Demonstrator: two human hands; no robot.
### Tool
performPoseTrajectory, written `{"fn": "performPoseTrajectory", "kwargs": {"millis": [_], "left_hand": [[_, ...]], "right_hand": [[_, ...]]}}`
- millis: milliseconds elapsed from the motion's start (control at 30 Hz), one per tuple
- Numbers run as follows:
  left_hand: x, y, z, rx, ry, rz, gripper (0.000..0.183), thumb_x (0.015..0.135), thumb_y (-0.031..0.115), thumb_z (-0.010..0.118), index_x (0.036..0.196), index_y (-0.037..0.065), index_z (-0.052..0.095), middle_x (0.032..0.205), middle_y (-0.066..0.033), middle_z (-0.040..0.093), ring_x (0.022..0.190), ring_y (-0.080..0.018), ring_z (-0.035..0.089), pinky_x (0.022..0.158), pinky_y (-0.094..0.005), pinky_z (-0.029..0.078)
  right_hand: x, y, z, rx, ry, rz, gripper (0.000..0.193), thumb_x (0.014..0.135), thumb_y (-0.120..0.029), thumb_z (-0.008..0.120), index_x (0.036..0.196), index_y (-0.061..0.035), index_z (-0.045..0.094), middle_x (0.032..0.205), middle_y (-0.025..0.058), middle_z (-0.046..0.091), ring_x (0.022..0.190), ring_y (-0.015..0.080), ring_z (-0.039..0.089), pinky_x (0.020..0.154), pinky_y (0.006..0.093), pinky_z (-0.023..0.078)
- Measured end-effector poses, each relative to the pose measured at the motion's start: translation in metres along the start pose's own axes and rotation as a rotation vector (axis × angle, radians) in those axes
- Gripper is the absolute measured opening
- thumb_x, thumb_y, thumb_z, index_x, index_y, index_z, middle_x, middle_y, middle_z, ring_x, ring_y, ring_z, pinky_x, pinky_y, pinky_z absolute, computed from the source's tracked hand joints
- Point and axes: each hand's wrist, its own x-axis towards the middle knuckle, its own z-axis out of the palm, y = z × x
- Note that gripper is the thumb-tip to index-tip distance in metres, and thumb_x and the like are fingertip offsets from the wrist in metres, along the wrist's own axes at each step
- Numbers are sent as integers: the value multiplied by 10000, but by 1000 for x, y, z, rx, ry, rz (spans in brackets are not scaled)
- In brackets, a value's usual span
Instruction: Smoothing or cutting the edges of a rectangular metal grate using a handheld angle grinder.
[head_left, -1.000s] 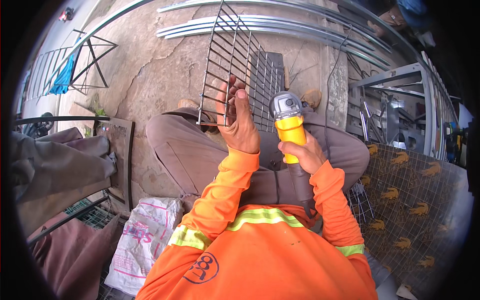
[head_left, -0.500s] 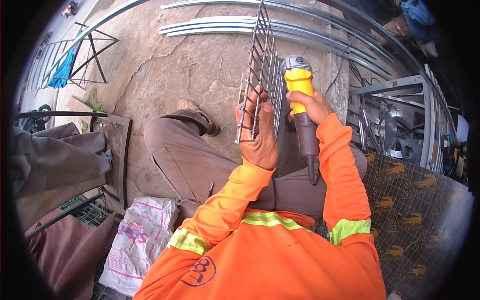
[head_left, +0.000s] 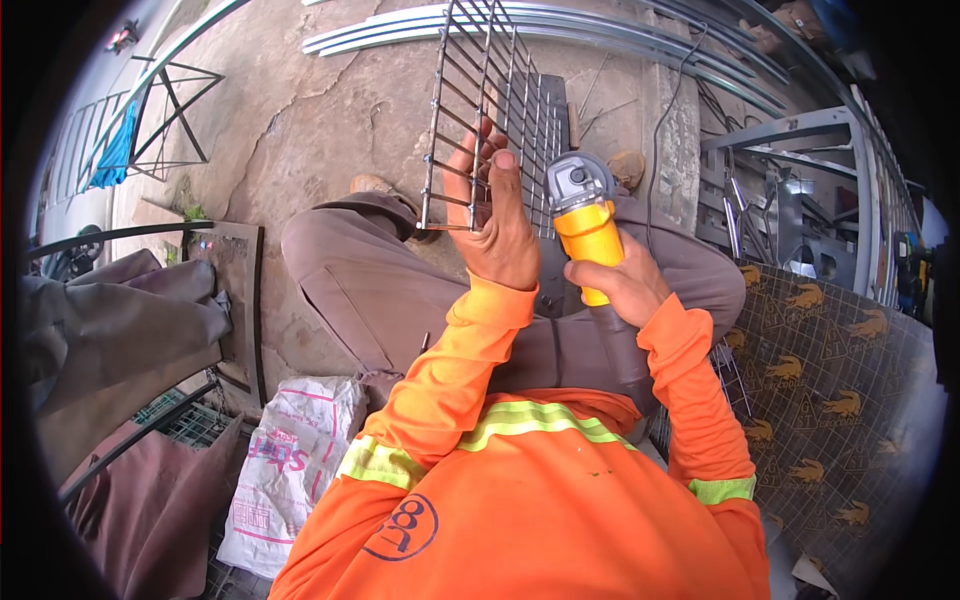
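My left hand (head_left: 500,225) is closed on the near end of a wire-mesh rack (head_left: 486,75) of thin welded metal rods. Its thumb lies on my side, and the fingers show through the bars. The rack stands tilted over the floor in front of my knees. In my right hand (head_left: 628,280) is a yellow and dark angle grinder (head_left: 586,235), gripped around its body. The grinder's grey head and disc sit just right of the rack's lower end; I cannot tell whether they touch.
Long metal bars (head_left: 400,32) lie across the concrete floor ahead. A dark cable (head_left: 672,130) runs down at the right. Metal frames (head_left: 855,190) stand right, above a dark printed board (head_left: 800,400). Left are a draped grey cloth (head_left: 130,320) and a white sack (head_left: 290,470).
The rack and my left hand have shifted left and tilted. The grinder has come down toward me, its head turned to the rack. My right knee has moved outward.
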Motion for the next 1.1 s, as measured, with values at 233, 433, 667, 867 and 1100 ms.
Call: {"fn": "performPoseTrajectory", "kwargs": {"millis": [233,433,667,867,1100], "left_hand": [[-6,0,3,-40,13,4,481,997,228,658,1393,41,459,1224,-57,606,1017,-84,559,745,-196,422],[-11,5,6,-20,6,-16,464,1010,205,635,1401,38,450,1250,-55,589,1077,-86,541,778,-194,423],[-12,1,8,23,-31,-25,478,1020,218,622,1419,39,430,1260,-57,585,1062,-76,528,775,-201,418],[-11,4,2,145,-19,-21,469,1025,224,607,1413,33,425,1309,-86,581,960,-67,528,736,-207,418],[-10,8,3,105,-37,-71,415,1034,142,571,1405,-9,462,1338,-135,554,1225,-197,539,1014,-315,448]], "right_hand": [[-54,16,13,-75,-35,85,541,750,-332,788,1115,14,587,1002,145,660,917,242,650,807,368,501],[-45,13,13,-23,-6,58,540,748,-330,795,1099,19,580,983,145,661,893,258,651,801,369,503],[-6,-2,-3,-6,39,-36,479,752,-283,783,1110,-10,619,968,102,656,874,207,635,796,340,492],[52,-13,-17,103,12,-94,437,765,-285,770,1082,-11,646,917,67,664,837,179,634,775,323,496],[115,-41,-41,136,14,-52,395,774,-303,766,1039,-25,673,892,76,673,767,163,657,667,309,517]]}}
